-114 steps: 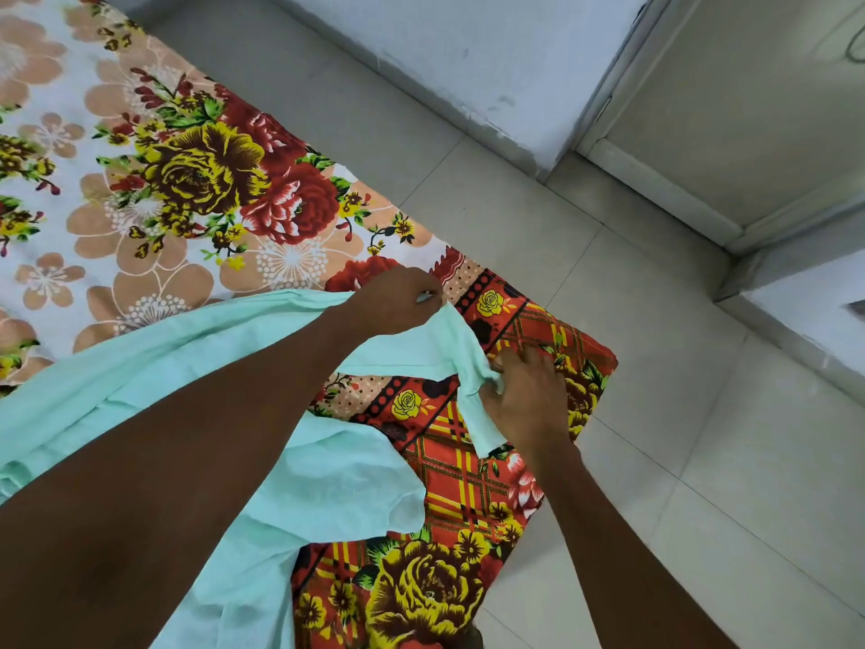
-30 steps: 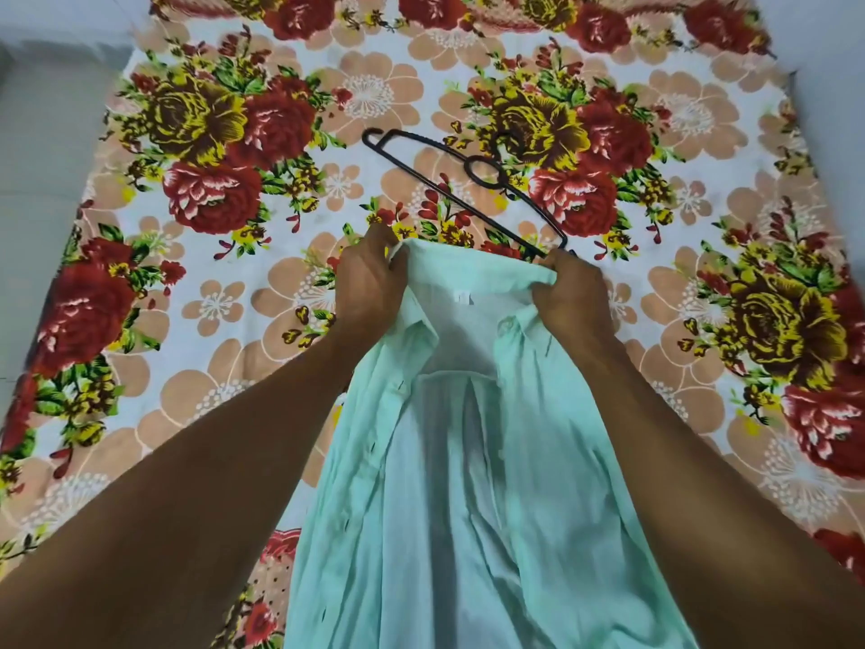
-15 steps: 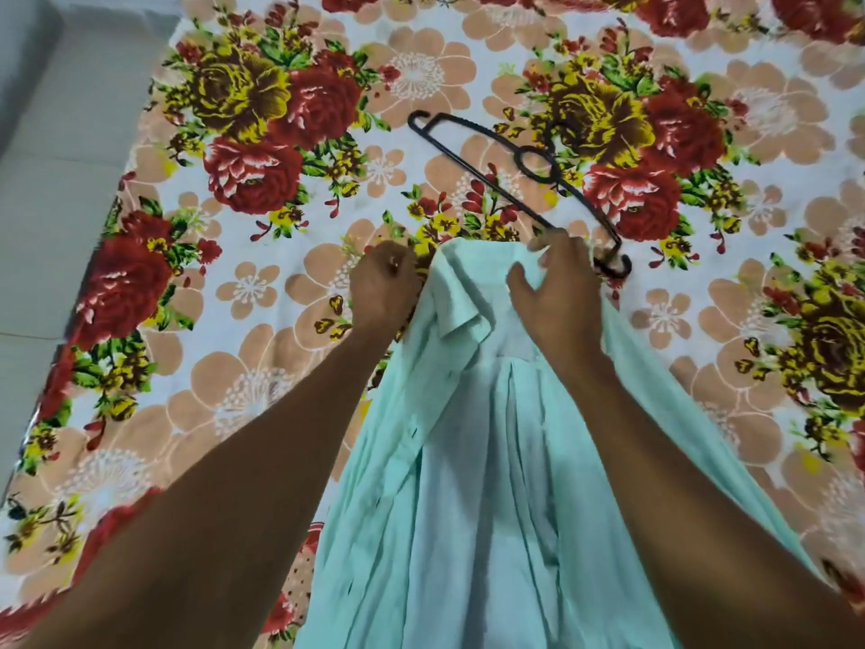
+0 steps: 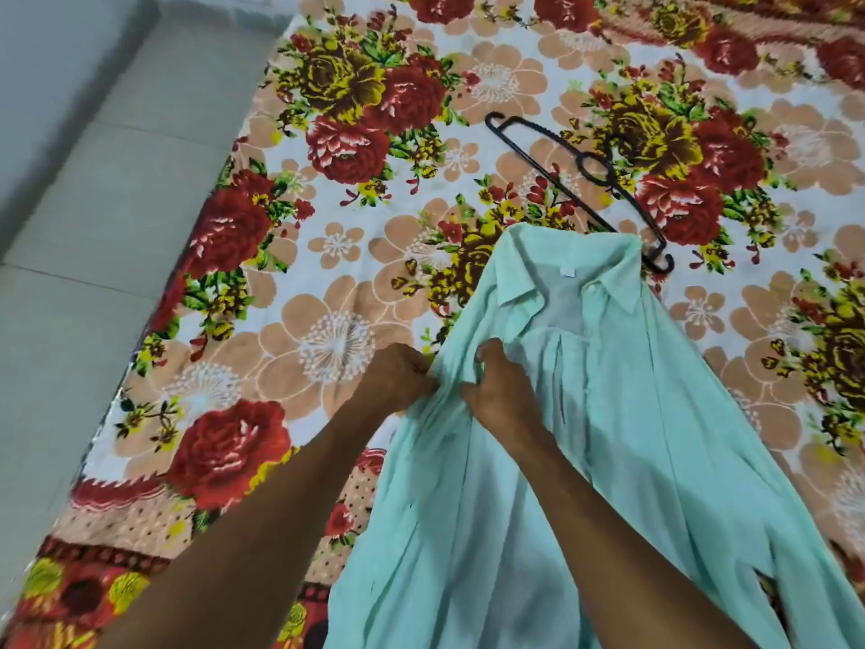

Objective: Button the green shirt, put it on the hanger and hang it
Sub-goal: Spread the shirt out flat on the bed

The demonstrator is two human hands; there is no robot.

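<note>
Lay spread open, front up, on the floral blanket [image 4: 337,283]: the green shirt [image 4: 632,414], collar [image 4: 613,283] farthest from the hands, body running back beneath both forearms and out of the bottom edge. Showed a small white tag [image 4: 568,272] inside the neck, beyond the right hand and slightly to its outer side.

Closed in a pinch on the shirt's left front edge: the left hand [image 4: 398,377], knuckles up, fingers curled tight into a bunch of cloth. Gripped the same edge just beside it: the right hand [image 4: 503,391], thumb [image 4: 489,351] raised over a fold, the other fingers tucked under fabric and hidden. Sat almost touching each other, with only a narrow ridge of gathered cloth between them. Could not tell whether a button or buttonhole was held inside either pinch.

Rested flat on the blanket beyond both hands, farther out than the collar: the black hanger [image 4: 547,167], unheld, its near end just beside the collar's right corner, its hook loop toward the yellow flower. Ran along the outer side of the left arm, past the blanket's edge: pale tiled floor [image 4: 93,227].
</note>
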